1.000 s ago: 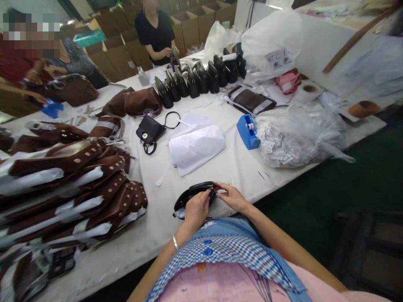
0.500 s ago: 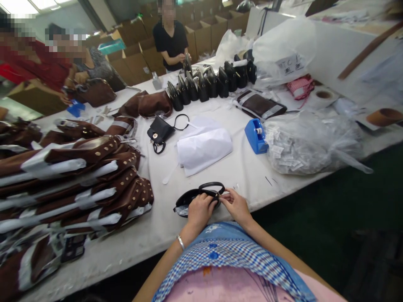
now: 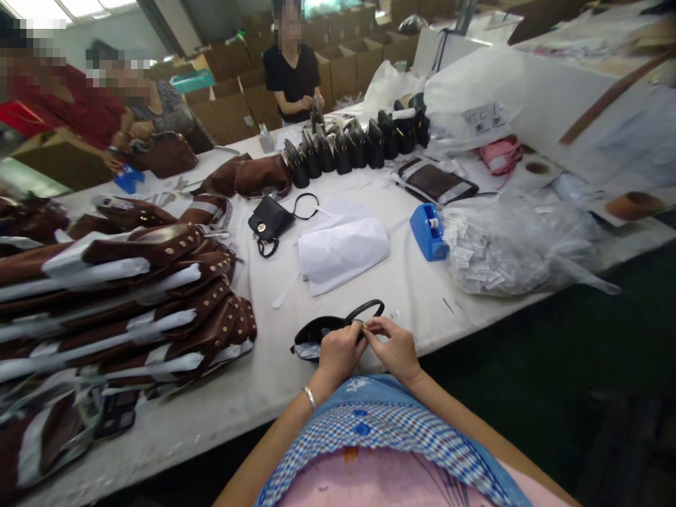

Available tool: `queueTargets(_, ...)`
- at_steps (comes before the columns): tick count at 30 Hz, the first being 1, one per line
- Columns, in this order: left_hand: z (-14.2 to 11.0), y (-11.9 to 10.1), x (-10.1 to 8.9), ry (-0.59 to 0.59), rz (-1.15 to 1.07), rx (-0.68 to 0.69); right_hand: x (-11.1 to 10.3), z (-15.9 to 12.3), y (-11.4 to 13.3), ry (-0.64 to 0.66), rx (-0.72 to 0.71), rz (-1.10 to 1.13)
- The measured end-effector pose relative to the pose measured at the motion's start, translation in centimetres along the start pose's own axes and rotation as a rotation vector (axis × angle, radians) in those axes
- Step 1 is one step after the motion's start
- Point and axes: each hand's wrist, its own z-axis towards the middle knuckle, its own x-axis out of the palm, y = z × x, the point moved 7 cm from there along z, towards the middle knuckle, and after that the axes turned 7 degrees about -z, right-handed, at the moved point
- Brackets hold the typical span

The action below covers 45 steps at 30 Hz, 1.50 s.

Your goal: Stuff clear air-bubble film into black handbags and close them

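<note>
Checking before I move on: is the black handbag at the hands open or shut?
Open: the black handbag's edges stand apart beside the left hand, showing dark interior and pale material.

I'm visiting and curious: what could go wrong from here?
The small open black handbag, held at one end by the left hand and right hand, is near the edge of the white-covered table, so it might slip off if released. The clear plastic bag of small white packets also sits near that edge and could be knocked down.

Letting in bright light through a window (image 3: 79, 8) far left, lining the far side with cardboard boxes (image 3: 368, 67), darkening over green floor (image 3: 517, 380) near right.
</note>
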Motion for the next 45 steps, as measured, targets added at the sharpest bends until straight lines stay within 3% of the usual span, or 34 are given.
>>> queueTargets(5, 0.3, -0.1, 0.3, 0.019, 0.048, -0.006, -0.8, -0.1, 0.3, 0.119, -0.094, -0.012)
queueTargets(9, -0.1, -0.1, 0.1, 0.002, 0.011, 0.023, -1.4, -0.6, -4.0, 0.046, 0.144, 0.041)
queueTargets(11, -0.5, -0.1, -0.1, -0.008, -0.015, 0.044, -0.3, -0.7, -6.2, 0.114, 0.221, 0.071)
queueTargets(14, -0.8, 0.1, -0.2, -0.01, -0.047, 0.052, 2.4, -0.2, -7.5, 0.311, 0.189, 0.157)
queueTargets(17, -1.1, 0.4, -0.3, -0.013, -0.069, 0.038, 4.2, 0.6, -6.4, 0.493, 0.105, 0.356)
queueTargets(19, -1.3, 0.6, -0.5, -0.021, -0.071, 0.033, 4.6, 1.2, -5.2, 0.548, 0.05, 0.393)
queueTargets(26, -2.5, 1.6, -2.4, -0.055, -0.064, 0.077, 5.4, 1.8, -0.2, 0.595, -0.22, 0.113)
queueTargets(29, -3.1, 1.9, -4.6, -0.111, -0.166, 0.071, 5.4, 1.5, 1.2, 0.536, -0.178, -0.005)
queueTargets(33, -4.1, 3.2, -6.5, -0.188, -0.4, -0.174, 4.5, 1.0, 2.3, 0.466, -0.099, -0.083)
queueTargets(39, -5.9, 5.7, -6.4, -0.305, -0.566, -0.475, 4.6, 0.9, 2.1, 0.443, -0.052, -0.069)
queueTargets(45, -7.0, 7.5, -6.9, -0.473, -0.52, -0.498, 4.6, 0.9, 1.4, 0.451, 0.011, -0.096)
